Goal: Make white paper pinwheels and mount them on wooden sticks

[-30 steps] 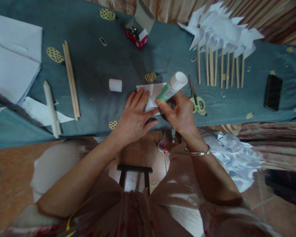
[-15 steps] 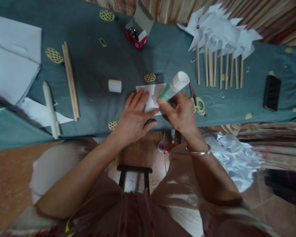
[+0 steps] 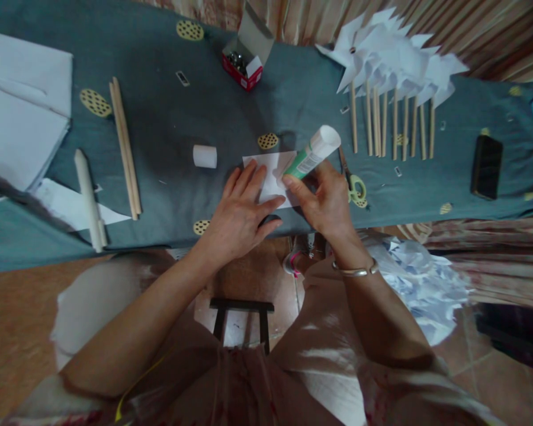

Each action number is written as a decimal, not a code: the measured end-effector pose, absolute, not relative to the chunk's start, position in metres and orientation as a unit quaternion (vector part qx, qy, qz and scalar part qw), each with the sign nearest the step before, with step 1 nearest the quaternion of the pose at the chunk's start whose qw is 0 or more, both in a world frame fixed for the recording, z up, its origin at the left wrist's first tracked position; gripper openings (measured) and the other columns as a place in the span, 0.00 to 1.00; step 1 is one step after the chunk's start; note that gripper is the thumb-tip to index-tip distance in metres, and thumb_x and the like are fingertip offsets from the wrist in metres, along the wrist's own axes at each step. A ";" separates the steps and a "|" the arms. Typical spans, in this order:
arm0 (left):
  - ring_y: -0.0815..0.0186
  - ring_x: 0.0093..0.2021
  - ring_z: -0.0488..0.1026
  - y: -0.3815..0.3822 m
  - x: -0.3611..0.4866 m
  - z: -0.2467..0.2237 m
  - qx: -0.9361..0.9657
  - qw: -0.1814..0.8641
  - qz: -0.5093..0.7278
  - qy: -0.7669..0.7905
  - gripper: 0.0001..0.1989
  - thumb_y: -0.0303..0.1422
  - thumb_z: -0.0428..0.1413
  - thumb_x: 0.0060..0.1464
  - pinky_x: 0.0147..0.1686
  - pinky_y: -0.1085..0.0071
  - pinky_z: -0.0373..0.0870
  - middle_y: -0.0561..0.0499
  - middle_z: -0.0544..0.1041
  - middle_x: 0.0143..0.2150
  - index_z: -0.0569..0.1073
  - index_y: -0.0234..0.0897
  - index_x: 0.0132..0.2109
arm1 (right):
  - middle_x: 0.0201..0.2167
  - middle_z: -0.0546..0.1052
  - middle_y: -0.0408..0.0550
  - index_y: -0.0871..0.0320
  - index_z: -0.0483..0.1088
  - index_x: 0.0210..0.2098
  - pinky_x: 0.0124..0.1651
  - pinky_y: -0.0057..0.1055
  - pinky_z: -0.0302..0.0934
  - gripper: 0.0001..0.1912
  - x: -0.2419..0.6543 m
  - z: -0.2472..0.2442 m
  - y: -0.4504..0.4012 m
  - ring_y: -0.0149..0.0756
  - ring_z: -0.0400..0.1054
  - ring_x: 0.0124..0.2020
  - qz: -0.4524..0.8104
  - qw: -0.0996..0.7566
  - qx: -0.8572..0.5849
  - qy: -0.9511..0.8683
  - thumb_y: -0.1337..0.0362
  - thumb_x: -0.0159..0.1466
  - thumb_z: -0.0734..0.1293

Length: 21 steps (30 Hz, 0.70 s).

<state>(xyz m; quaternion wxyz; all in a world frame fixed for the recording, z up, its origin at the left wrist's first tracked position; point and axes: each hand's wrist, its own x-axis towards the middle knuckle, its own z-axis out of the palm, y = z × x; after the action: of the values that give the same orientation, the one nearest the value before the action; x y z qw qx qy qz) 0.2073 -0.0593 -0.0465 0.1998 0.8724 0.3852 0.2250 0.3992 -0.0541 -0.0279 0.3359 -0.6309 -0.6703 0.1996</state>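
Observation:
A small white sheet of paper (image 3: 272, 171) lies on the green cloth between my hands. My left hand (image 3: 244, 210) rests flat on its left part, fingers spread. In my right hand (image 3: 326, 201) is a green and white glue stick (image 3: 311, 155), tilted with its lower end down at the paper; my fingers hide where it meets the sheet. A white cap (image 3: 205, 157) lies on its side to the left. Scissors with light green handles (image 3: 356, 188) lie just beyond my right hand, partly behind it.
White paper pinwheels on wooden sticks (image 3: 391, 65) lie at the back right, a black phone (image 3: 487, 167) farther right. An open red box (image 3: 244, 71) holds small metal pieces. Leftward are wooden sticks (image 3: 125, 148), a pale cutter-like tool (image 3: 89, 201) and stacked paper (image 3: 22, 106).
The whole view has shifted very slightly. My left hand stays on the paper, and the glue stick in my right hand has barely moved.

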 end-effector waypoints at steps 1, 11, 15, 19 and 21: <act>0.42 0.72 0.49 -0.059 0.207 -0.046 0.872 0.201 0.224 0.386 0.18 0.40 0.58 0.59 0.67 0.37 0.48 0.45 0.57 0.72 0.76 0.45 0.55 | 0.30 0.74 0.45 0.53 0.68 0.39 0.39 0.39 0.67 0.19 0.399 -0.028 -0.053 0.40 0.71 0.34 0.201 0.334 -0.632 -0.670 0.43 0.64 0.64; 0.42 0.72 0.48 -0.059 0.208 -0.046 0.870 0.206 0.222 0.389 0.18 0.41 0.57 0.60 0.66 0.36 0.48 0.45 0.57 0.72 0.75 0.44 0.55 | 0.31 0.75 0.45 0.52 0.68 0.39 0.39 0.40 0.67 0.18 0.400 -0.029 -0.048 0.41 0.70 0.33 0.213 0.332 -0.637 -0.663 0.44 0.63 0.65; 0.41 0.72 0.48 -0.059 0.208 -0.045 0.872 0.208 0.215 0.388 0.19 0.43 0.58 0.59 0.67 0.36 0.49 0.43 0.58 0.71 0.76 0.44 0.55 | 0.31 0.74 0.45 0.52 0.68 0.38 0.39 0.40 0.67 0.17 0.398 -0.027 -0.047 0.41 0.70 0.34 0.211 0.326 -0.642 -0.662 0.45 0.63 0.65; 0.42 0.72 0.48 -0.060 0.209 -0.045 0.870 0.202 0.223 0.392 0.18 0.40 0.58 0.59 0.67 0.36 0.48 0.44 0.57 0.72 0.76 0.44 0.55 | 0.29 0.74 0.45 0.52 0.68 0.37 0.38 0.39 0.66 0.17 0.396 -0.024 -0.045 0.40 0.69 0.32 0.196 0.314 -0.647 -0.666 0.46 0.63 0.66; 0.42 0.72 0.49 -0.060 0.209 -0.045 0.870 0.201 0.224 0.390 0.17 0.39 0.58 0.59 0.67 0.37 0.48 0.45 0.58 0.72 0.76 0.44 0.55 | 0.29 0.74 0.45 0.52 0.67 0.36 0.36 0.38 0.65 0.16 0.395 -0.024 -0.045 0.39 0.68 0.30 0.191 0.311 -0.655 -0.662 0.47 0.63 0.67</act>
<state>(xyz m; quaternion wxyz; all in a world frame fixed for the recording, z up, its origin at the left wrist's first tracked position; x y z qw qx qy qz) 0.2089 -0.0601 -0.0449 0.2006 0.8702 0.3905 0.2237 0.3948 -0.0448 -0.0238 0.3105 -0.6547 -0.6622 0.1908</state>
